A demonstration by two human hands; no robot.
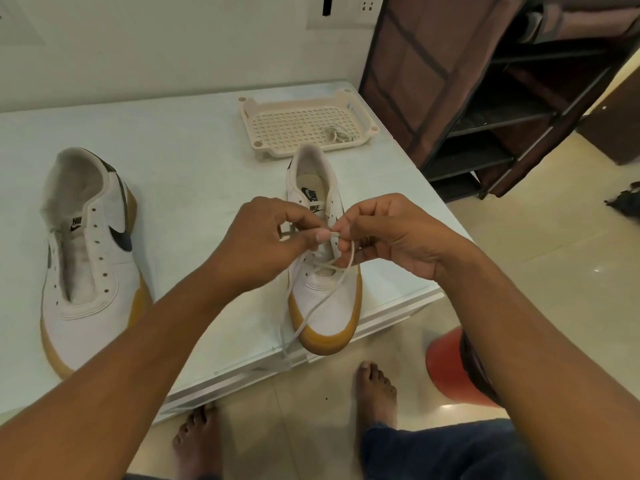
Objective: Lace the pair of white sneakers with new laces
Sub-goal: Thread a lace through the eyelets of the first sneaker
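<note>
Shoe in work: You are lacing the centre sneaker, which is sitting mid-frame with its toe at the near edge of the table.
Left hand: Your left hand is pinching the tip of the lace between thumb and forefinger, above the eyelets.
Right hand: Your right hand is pinching the same lace just beside it, fingers curled in tight.
Done so far: Only the lowest eyelets are carrying lace, with one crossing showing. One end is trailing over the toe and off the table.
Outstanding here: The upper eyelets that are showing are standing empty.
Second shoe: The bare sneaker at left of frame is waiting with no lace.
Supply: A spare lace is lying in the tray at upper centre.
Assessment: You are sitting well under halfway, by my judgement.
</note>
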